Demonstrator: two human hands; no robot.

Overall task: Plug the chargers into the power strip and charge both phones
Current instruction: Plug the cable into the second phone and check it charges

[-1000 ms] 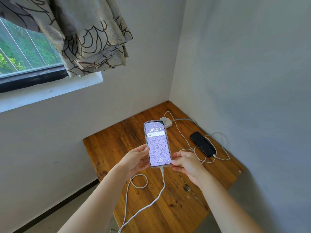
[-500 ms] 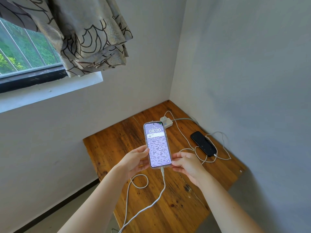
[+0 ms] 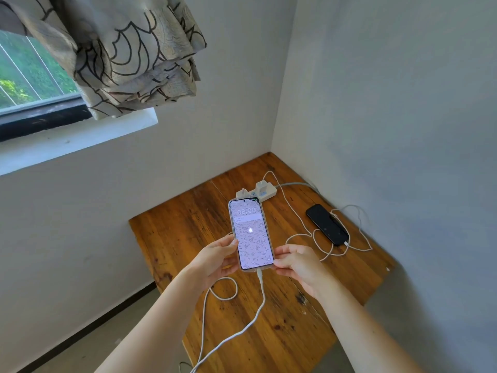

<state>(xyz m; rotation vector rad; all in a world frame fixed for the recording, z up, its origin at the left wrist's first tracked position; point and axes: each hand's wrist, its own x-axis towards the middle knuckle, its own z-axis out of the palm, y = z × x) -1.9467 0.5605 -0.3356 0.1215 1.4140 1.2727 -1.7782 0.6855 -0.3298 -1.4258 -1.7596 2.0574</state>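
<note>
A lit phone (image 3: 251,234) in a clear case shows 08:00 on its screen. My left hand (image 3: 215,258) grips its lower left edge and my right hand (image 3: 298,262) its lower right corner, above the wooden table (image 3: 188,227). A white cable (image 3: 258,300) is plugged into its bottom end and loops down off the table's front edge. A white power strip (image 3: 270,193) lies behind the phone with two white chargers (image 3: 260,187) standing in it. A black phone (image 3: 326,224) lies flat at the right with a white cable (image 3: 304,222) in its near end.
The table fits into a corner between two grey-white walls. A window with a patterned curtain (image 3: 134,55) and a white sill (image 3: 80,141) is at the upper left. The strip's grey lead (image 3: 298,184) runs off to the right wall. Loose cable loops lie around the black phone.
The lit phone has shifted slightly away from me and a small bright spot now shows in the middle of its screen. Both hands keep the same hold.
</note>
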